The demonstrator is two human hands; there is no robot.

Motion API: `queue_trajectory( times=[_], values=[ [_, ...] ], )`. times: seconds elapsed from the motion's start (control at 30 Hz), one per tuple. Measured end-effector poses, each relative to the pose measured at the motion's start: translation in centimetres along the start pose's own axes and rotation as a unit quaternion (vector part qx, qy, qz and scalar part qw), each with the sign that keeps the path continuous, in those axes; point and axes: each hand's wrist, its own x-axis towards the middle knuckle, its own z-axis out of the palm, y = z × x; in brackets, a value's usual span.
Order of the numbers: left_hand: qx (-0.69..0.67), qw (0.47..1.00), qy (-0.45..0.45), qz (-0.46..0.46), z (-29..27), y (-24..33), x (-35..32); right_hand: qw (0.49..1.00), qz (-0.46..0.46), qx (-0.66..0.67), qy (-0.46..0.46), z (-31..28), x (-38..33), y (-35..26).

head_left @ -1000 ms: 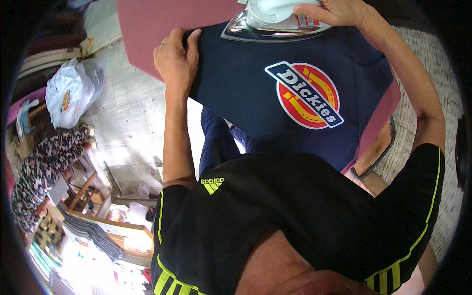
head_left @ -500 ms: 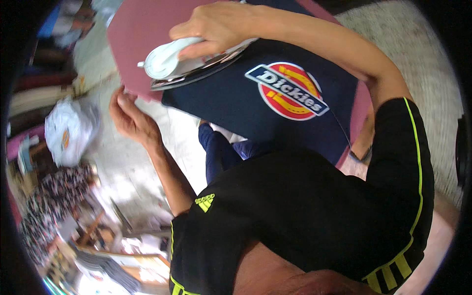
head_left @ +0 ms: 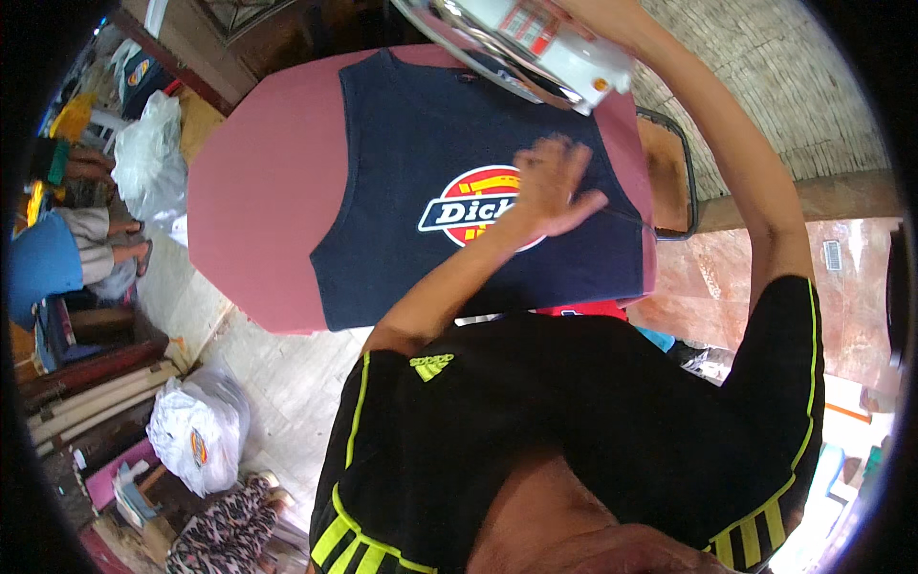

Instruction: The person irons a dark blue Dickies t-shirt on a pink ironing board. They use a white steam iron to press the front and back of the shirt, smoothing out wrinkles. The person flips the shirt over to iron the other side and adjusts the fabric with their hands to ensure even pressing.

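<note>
We press our left hand (head_left: 555, 187) flat on the navy sleeveless shirt (head_left: 459, 182), fingers spread wide over the edge of its round red and yellow printed emblem (head_left: 473, 206), pinching nothing, only holding the cloth down. Our right hand (head_left: 612, 19) is mostly cut off at the top edge, so we cannot tell exactly how its fingers close, though it carries the white iron (head_left: 521, 43) lifted clear of the fabric, soleplate tilted, just above the shirt's far shoulder and near our spread fingers. As we judge it, the risk lies there: if the hot plate comes down while our left fingers rest so close, it may burn them, and passing over the print could scorch or smear it. The shirt lies smooth on the dusty-red ironing board (head_left: 258, 191), neck away from us, hem hanging over the near edge.
</note>
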Motion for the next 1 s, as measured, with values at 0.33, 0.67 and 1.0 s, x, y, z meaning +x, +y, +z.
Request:
queue_trajectory(
  times=[0.33,0.67,1.0],
  values=[
    [-0.052,0.992,0.039,0.105,-5.3,-4.2,-1.8,0.973,-0.036,-0.228,-0.029,0.5,-7.7,12.7],
    [0.357,0.921,0.034,-0.149,-13.9,-22.2,1.0,0.984,-0.041,-0.159,-0.074,5.5,-2.9,14.8],
    [0.371,0.917,0.046,-0.138,-13.8,-21.8,1.1,0.970,-0.125,-0.205,-0.038,6.2,-1.9,14.7]
  ],
)
